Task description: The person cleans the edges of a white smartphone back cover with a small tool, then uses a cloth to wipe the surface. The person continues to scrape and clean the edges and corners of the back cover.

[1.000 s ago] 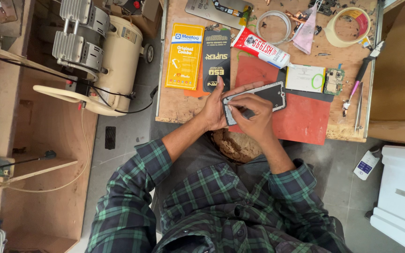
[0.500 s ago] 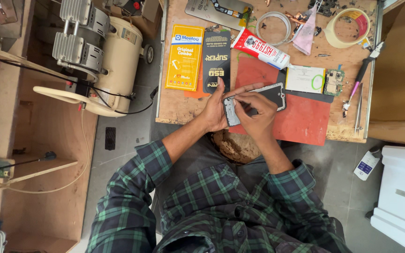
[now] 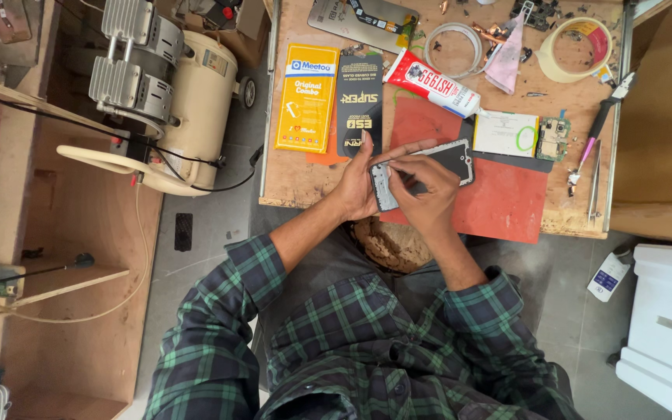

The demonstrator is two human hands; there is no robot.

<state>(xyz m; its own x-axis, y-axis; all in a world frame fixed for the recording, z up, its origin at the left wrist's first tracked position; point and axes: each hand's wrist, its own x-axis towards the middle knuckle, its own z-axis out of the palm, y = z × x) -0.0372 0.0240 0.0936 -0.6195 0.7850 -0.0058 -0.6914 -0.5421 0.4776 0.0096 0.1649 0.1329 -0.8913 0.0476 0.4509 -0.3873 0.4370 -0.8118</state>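
Note:
A dark smartphone lies tilted over a red mat on the wooden workbench. My left hand grips its lower left end, thumb along the edge. My right hand rests on the phone's middle, fingers curled and pressing on its open grey inside; whether a small tool is in those fingers cannot be told. Both forearms come up from green plaid sleeves.
On the bench lie a yellow packet, a black packet, a red-and-white glue tube, a tape roll, a small circuit board and pliers. A cream air compressor stands on the left.
My right hand has slid slightly toward the phone's lower end. The phone and my left hand stay nearly in place.

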